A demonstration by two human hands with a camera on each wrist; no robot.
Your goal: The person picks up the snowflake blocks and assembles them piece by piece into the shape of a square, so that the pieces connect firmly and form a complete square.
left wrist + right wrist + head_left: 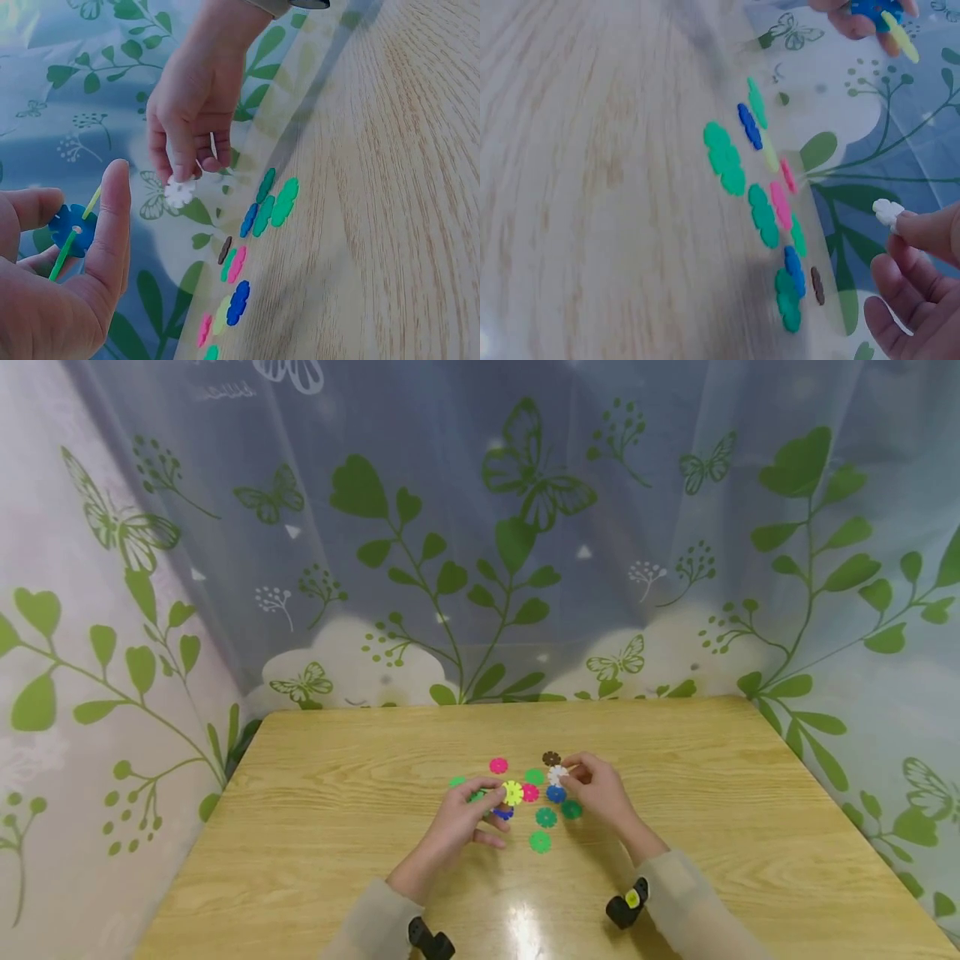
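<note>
My left hand holds a small joined cluster of notched plastic interlocking discs above the table. The left wrist view shows its blue disc between thumb and fingers, with a green disc and a yellow disc edge-on, slotted into it. In the head view the yellow disc faces up. Across from it, my right hand pinches a white notched disc between thumb and fingertips. The white disc is raised off the table and apart from the cluster.
Several loose discs lie flat on the wooden table around and below the hands: a brown disc, a pink disc, a green disc, a blue disc and others. A patterned curtain hangs behind the table.
</note>
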